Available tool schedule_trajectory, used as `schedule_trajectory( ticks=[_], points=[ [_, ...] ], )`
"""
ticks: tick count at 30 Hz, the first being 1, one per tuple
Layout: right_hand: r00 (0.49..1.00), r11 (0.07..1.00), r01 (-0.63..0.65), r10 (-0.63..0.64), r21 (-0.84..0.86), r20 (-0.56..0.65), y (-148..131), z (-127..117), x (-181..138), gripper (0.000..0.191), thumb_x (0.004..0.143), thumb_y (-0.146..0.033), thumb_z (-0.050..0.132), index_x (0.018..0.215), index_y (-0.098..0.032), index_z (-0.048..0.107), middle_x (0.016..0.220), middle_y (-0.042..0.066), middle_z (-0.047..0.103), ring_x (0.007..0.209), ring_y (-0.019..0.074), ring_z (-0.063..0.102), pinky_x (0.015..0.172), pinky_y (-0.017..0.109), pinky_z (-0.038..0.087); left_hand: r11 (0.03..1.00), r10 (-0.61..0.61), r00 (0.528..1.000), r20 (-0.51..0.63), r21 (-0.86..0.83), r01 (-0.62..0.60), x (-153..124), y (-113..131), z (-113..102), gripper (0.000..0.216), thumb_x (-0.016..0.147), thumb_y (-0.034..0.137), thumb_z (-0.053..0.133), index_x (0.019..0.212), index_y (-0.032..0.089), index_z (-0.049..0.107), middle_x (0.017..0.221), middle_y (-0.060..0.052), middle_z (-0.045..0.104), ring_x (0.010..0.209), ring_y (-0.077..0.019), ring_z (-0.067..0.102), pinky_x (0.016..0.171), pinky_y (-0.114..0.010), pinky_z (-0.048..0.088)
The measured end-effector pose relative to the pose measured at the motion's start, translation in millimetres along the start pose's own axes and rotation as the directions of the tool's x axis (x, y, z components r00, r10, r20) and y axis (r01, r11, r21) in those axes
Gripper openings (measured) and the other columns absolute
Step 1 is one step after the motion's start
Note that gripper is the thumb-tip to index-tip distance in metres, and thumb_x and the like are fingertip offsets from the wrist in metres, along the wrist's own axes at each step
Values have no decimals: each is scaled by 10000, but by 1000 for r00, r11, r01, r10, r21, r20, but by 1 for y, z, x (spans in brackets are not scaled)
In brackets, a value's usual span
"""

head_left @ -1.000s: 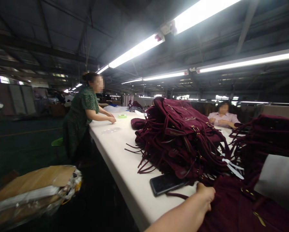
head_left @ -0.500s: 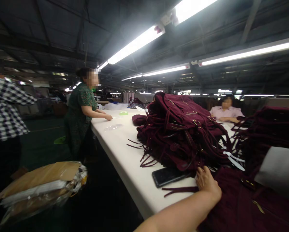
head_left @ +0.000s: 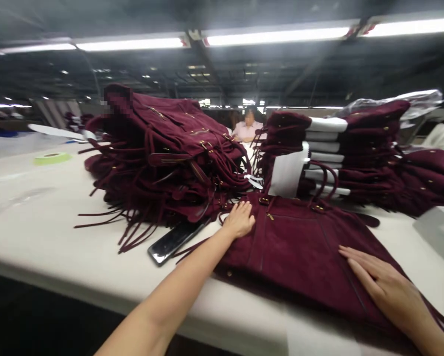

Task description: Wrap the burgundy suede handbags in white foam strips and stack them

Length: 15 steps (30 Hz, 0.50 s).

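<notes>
A burgundy handbag (head_left: 292,247) with gold-coloured buckles, a zip and two looped handles lies flat along the front of the table. My left hand (head_left: 239,219) rests on its upper left corner, palm down, with the fingers slightly bent. On the right part of the bag's face, my right hand (head_left: 383,284) lies flat with its fingers stretched out. Just left of the bag is a black phone (head_left: 175,241), partly under the straps of a heap of burgundy bags (head_left: 170,153). A white paper sheet (head_left: 287,172) stands at the bag's upper edge.
Behind the bag rises a neat stack of folded burgundy bags (head_left: 370,153) with white wrappings. A roll of green tape (head_left: 52,158) sits on the white table (head_left: 76,262) at left. A grey-white box (head_left: 439,235) stands at right. Across the table sits a person (head_left: 248,129) in pink.
My view has swung right, bringing the whole bag and the stack into sight. My right hand now shows on the bag. My left hand stays near the bag's left corner, its fingers less curled.
</notes>
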State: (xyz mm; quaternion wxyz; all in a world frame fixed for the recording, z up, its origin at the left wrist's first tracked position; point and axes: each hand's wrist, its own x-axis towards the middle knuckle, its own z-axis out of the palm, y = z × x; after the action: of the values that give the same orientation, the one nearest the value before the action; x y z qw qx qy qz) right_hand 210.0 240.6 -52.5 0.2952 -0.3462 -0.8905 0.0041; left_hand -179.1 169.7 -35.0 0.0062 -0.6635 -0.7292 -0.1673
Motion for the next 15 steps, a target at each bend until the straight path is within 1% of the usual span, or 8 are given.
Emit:
schedule_trajectory(
  ticks=[3, 5, 8, 11, 13, 15],
  points=[
    [999, 999, -36, 36, -7, 32, -14, -7, 5, 432, 967, -473, 378, 1186, -246, 673, 1245, 22, 657, 1200, 252, 580, 1091, 484, 427, 998, -52, 998, 29, -22, 53, 3, 1, 3, 606, 958, 445, 351, 1437, 75, 383, 1540, -156, 329, 1457, -270, 229, 1192, -452, 157],
    [999, 999, -44, 44, -12, 26, -20, -11, 7, 428, 971, -464, 373, 1180, -250, 679, 1238, 23, 662, 1195, 247, 585, 1087, 476, 431, 996, -79, 997, 28, -33, 79, 2, 3, 3, 598, 955, 465, 367, 1434, 109, 390, 1540, -137, 341, 1454, -267, 238, 1187, -457, 173],
    [999, 999, -47, 48, -20, 20, -24, -14, 8, 421, 969, -459, 373, 1169, -262, 688, 1225, 17, 669, 1179, 244, 598, 1065, 467, 455, 993, -108, 994, -13, -48, 107, 0, 3, 0, 540, 950, 413, 412, 1421, 147, 409, 1524, -106, 383, 1436, -236, 287, 1176, -405, 229],
    [998, 999, -51, 51, -21, 24, -24, -14, 7, 412, 968, -450, 378, 1149, -262, 697, 1221, 9, 671, 1177, 239, 599, 1063, 458, 458, 988, -148, 983, -106, -60, 142, -3, 2, -4, 511, 942, 353, 455, 1407, 146, 411, 1497, -110, 411, 1404, -200, 332, 1162, -327, 257],
    [998, 998, -54, 55, -20, 26, -24, -14, 7, 408, 967, -446, 379, 1143, -261, 698, 1226, 6, 668, 1184, 238, 594, 1068, 458, 452, 979, -202, 966, -161, -68, 193, -5, 3, -6, 545, 928, 362, 499, 1412, 137, 386, 1447, -134, 441, 1370, -215, 366, 1146, -327, 275],
    [997, 998, -65, 65, -19, 29, -23, -13, 8, 407, 968, -446, 380, 1147, -259, 694, 1232, 6, 665, 1190, 238, 590, 1073, 459, 445, 963, -269, 946, -179, -79, 258, -4, 6, -8, 568, 909, 349, 544, 1405, 131, 375, 1374, -150, 484, 1323, -236, 416, 1113, -343, 314]
  ],
)
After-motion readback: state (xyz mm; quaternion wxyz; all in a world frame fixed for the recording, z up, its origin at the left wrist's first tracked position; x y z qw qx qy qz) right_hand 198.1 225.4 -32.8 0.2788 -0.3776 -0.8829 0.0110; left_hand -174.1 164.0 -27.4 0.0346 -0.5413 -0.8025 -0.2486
